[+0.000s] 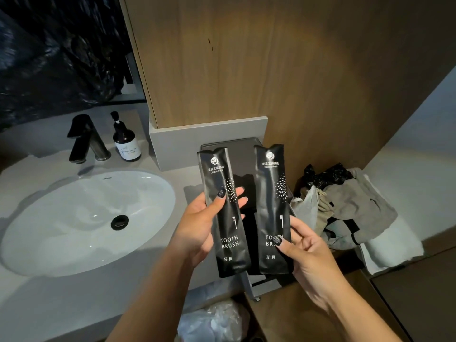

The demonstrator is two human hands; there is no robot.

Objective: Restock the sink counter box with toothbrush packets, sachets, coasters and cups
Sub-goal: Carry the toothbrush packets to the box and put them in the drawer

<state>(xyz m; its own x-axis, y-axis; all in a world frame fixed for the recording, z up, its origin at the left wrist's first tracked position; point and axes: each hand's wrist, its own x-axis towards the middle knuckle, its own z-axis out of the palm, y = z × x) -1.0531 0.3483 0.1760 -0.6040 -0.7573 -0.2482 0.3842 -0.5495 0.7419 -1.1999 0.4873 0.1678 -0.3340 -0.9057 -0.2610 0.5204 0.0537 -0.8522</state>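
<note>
I hold two black toothbrush packets upright above the counter box (243,150), a dark open tray against the wooden wall. My left hand (197,225) grips the left packet (223,208), thumb across its front. My right hand (308,253) pinches the right packet (271,193) near its lower end, thumb over the printed words. Both packets read TOOTH BRUSH in white. Most of the box's inside is hidden behind the packets; some dark flat items show between them.
A white oval sink (81,220) sits to the left, with a black tap (84,139) and a brown pump bottle (126,141) behind it. Crumpled grey cloth and bags (350,203) lie right of the box. A bin with a clear liner (217,322) stands below the counter edge.
</note>
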